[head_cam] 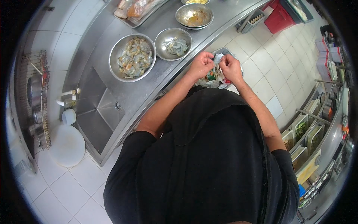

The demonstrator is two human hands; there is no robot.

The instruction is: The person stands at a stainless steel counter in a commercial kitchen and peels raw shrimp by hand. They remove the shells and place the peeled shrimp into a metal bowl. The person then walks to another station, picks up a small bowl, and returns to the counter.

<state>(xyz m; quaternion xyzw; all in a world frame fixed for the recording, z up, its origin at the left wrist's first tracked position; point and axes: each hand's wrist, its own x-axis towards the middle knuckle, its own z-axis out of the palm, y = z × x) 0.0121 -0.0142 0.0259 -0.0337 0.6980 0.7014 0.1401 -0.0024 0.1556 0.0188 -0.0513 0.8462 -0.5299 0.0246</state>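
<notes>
Both hands are held over a lined waste bin (pixel 210 83) with scraps and wrappers inside. My left hand (pixel 202 65) has its fingers curled near the bin's left side; whether it holds anything cannot be told. My right hand (pixel 230 66), close beside it, has thumb and fingertips pinched together, and what lies between them is too small to make out. On the steel counter, a large metal bowl holds many unpeeled shrimp (pixel 134 58). Right of it, a smaller metal bowl (pixel 158 46) contains peeled grey shrimp (pixel 177 46).
Stacked metal bowls (pixel 180 17) with yellowish residue and a tray (pixel 133 24) of bagged food stand farther along the counter. A steel sink (pixel 96 123) lies at left. A red bin (pixel 277 21) stands on the tiled floor; food containers (pixel 301 126) line the right.
</notes>
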